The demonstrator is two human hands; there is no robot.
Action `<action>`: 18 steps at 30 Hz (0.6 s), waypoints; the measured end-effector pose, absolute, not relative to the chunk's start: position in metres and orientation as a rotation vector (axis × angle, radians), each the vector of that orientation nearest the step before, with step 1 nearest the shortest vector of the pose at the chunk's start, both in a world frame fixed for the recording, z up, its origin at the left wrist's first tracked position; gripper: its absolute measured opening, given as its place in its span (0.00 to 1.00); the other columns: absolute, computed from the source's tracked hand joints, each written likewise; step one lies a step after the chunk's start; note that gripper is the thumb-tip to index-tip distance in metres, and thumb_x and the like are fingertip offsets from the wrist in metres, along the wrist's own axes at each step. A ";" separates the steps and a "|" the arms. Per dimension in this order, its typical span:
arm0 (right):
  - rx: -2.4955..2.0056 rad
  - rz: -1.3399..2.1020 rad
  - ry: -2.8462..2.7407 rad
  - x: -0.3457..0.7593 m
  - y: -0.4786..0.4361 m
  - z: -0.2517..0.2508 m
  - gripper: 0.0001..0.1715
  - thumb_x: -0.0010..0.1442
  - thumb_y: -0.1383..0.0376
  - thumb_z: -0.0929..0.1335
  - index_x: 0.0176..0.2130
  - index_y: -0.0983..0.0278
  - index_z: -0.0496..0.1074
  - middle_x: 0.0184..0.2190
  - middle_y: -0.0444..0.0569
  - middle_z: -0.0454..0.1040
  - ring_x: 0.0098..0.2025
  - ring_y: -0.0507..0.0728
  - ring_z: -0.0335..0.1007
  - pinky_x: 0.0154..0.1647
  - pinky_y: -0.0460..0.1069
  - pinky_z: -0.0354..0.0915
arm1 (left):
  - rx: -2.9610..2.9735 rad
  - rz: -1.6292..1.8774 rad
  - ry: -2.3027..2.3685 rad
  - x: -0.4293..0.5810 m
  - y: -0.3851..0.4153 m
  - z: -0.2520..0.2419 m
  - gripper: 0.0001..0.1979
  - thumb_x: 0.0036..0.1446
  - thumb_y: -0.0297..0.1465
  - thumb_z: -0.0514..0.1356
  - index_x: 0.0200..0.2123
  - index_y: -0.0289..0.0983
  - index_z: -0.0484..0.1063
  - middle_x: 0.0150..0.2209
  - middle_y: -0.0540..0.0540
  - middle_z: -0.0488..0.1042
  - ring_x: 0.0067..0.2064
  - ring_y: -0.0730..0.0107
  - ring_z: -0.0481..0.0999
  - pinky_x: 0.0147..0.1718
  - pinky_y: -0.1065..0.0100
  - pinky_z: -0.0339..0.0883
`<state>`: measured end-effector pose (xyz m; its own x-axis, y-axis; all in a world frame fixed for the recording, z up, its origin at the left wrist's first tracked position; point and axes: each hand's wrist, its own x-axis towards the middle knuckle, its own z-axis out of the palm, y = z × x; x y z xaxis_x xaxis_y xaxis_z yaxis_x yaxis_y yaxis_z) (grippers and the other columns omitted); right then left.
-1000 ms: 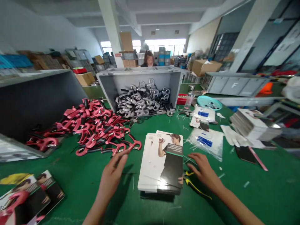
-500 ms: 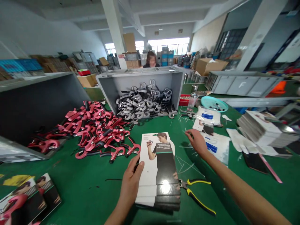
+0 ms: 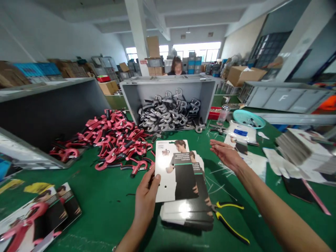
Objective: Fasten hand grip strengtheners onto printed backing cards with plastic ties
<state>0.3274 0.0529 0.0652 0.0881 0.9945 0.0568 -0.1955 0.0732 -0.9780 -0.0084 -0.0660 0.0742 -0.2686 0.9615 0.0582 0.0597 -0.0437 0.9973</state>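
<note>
White backing card (image 3: pixel 174 171) pinched by left hand (image 3: pixel 146 196) above card stack (image 3: pixel 187 213); right hand (image 3: pixel 227 155) open, holding nothing, far right.

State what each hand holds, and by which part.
The left hand grips the top backing card at its lower left edge, lifting it off the card stack. The right hand is open; whether it pinches something thin cannot be told.

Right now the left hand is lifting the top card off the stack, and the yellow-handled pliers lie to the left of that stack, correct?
Not quite. The left hand does lift the top card off the stack, but the head view shows the yellow-handled pliers lying to the right of that stack.
</note>
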 end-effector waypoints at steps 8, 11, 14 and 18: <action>-1.008 1.213 -0.904 0.281 0.046 0.108 0.16 0.49 0.58 0.78 0.37 0.61 0.78 0.29 0.41 0.74 0.27 0.46 0.68 0.25 0.40 0.70 | 0.860 1.299 1.108 -0.015 -0.056 0.071 0.25 0.52 0.38 0.66 0.53 0.34 0.73 0.36 0.45 0.78 0.33 0.69 0.76 0.33 0.71 0.69; -0.970 1.219 -1.081 0.251 0.036 0.129 0.14 0.52 0.57 0.76 0.37 0.62 0.77 0.30 0.43 0.74 0.27 0.48 0.70 0.25 0.42 0.71 | 0.878 1.311 1.076 -0.015 -0.055 0.070 0.23 0.53 0.36 0.65 0.52 0.34 0.73 0.34 0.47 0.77 0.34 0.69 0.76 0.32 0.72 0.68; -0.969 1.264 -1.295 0.219 0.025 0.144 0.13 0.56 0.56 0.74 0.36 0.62 0.72 0.29 0.45 0.75 0.27 0.51 0.72 0.26 0.46 0.72 | 0.890 1.320 1.085 -0.021 -0.056 0.075 0.23 0.53 0.35 0.65 0.51 0.34 0.73 0.32 0.48 0.76 0.33 0.70 0.75 0.31 0.72 0.67; -0.969 1.369 -1.502 0.178 0.017 0.146 0.15 0.60 0.54 0.70 0.36 0.62 0.67 0.27 0.45 0.77 0.24 0.51 0.74 0.27 0.48 0.73 | 0.862 1.378 1.128 -0.038 -0.060 0.080 0.23 0.51 0.35 0.66 0.50 0.35 0.74 0.32 0.48 0.77 0.31 0.71 0.75 0.31 0.72 0.67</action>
<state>0.1784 0.0172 0.1457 -0.3275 0.9404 0.0919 -0.0047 0.0956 -0.9954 -0.0382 -0.0597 0.0799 -0.1313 0.9864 -0.0992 -0.2925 0.0570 0.9546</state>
